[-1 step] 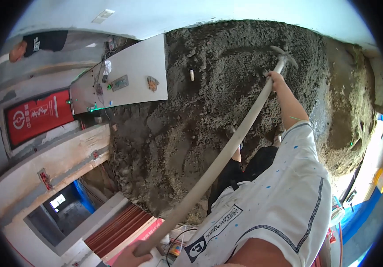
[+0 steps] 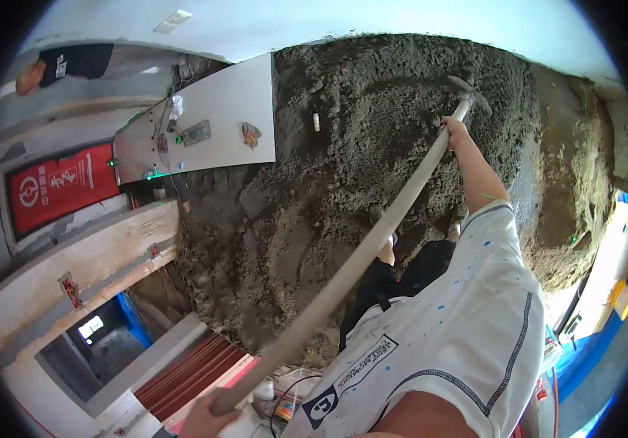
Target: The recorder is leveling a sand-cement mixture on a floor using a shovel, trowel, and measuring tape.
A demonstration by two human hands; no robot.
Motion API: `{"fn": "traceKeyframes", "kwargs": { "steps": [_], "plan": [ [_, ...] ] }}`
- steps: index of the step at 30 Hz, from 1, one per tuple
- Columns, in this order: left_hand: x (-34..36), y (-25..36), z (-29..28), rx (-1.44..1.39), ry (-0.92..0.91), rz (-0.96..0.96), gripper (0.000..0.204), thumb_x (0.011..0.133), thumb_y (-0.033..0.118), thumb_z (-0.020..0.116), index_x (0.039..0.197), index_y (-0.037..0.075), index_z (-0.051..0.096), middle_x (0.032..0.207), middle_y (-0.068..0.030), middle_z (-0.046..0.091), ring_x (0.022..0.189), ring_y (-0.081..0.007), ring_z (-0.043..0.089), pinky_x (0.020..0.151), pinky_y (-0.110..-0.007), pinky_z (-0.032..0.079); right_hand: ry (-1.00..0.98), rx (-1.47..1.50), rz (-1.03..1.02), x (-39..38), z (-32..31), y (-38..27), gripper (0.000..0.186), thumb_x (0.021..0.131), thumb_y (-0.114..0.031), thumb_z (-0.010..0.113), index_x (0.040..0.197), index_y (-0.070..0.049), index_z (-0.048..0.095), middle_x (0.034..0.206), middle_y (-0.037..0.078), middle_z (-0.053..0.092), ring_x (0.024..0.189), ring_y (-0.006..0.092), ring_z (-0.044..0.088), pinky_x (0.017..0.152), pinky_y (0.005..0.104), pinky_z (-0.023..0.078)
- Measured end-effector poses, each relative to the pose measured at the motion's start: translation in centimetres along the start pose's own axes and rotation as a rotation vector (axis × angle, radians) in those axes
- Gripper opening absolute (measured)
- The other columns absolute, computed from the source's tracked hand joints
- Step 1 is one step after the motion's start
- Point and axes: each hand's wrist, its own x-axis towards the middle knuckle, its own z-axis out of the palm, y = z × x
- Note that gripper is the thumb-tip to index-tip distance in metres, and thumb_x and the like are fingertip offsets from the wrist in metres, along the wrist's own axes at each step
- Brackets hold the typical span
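A long-handled hoe (image 2: 361,266) slants across the view from lower left to upper right. Its curved, mud-coated head (image 2: 480,101) rests on dark, wet, lumpy mortar (image 2: 387,146), and part of that blade is hard to make out. My right hand (image 2: 456,133) is wrapped round the pale handle just behind the head, the arm stretched far out. Down at the lower left, my left hand (image 2: 210,417) grips the handle's other end. My feet and dark trousers (image 2: 427,264) show beyond my white shirt, below the handle.
A white board (image 2: 226,102) at the left carries a trowel (image 2: 197,133), a crumpled orange-brown piece (image 2: 250,134) and cables. A small pale cylinder (image 2: 316,122) stands on the mortar. Walls border the far side. Another person (image 2: 73,64) is at the upper left. Brown slats (image 2: 190,376) lie lower left.
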Motion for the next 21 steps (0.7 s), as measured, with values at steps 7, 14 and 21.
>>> {"fn": "traceKeyframes", "kwargs": {
  "steps": [7,14,21],
  "plan": [
    [0.5,-5.7,-14.7,0.955,0.711,-0.065,0.047,0.073,0.012,0.081,0.119,0.01,0.073,0.095,-0.0221,0.075,0.091,-0.0445,0.073,0.078,-0.053,0.056,-0.08,0.413,0.13,-13.4,15.1,17.7,0.037,0.089,-0.012,0.08,0.117,-0.002,0.057,0.104,0.018,0.067,0.091,0.0365,0.07,0.084,0.0624,0.061],
    [-3.2,2.2,-21.4,1.26,1.101,-0.039,0.055,0.072,0.003,0.077,0.126,0.01,0.073,0.097,-0.0243,0.075,0.092,-0.045,0.074,0.081,-0.053,0.057,-0.138,0.626,0.451,-15.7,21.6,26.7,0.017,0.093,-0.012,0.068,0.103,-0.004,0.057,0.086,0.015,0.064,0.073,0.0352,0.066,0.073,0.053,0.06],
    [7.2,11.8,-14.0,1.255,0.957,0.049,0.034,0.075,0.006,0.075,0.109,0.011,0.076,0.089,-0.0195,0.075,0.086,-0.0432,0.074,0.074,-0.053,0.056,0.046,0.638,0.501,-6.5,7.6,18.9,0.012,0.094,-0.011,0.066,0.097,-0.003,0.057,0.078,0.012,0.06,0.064,0.028,0.062,0.061,0.0466,0.056]
  ]
}}
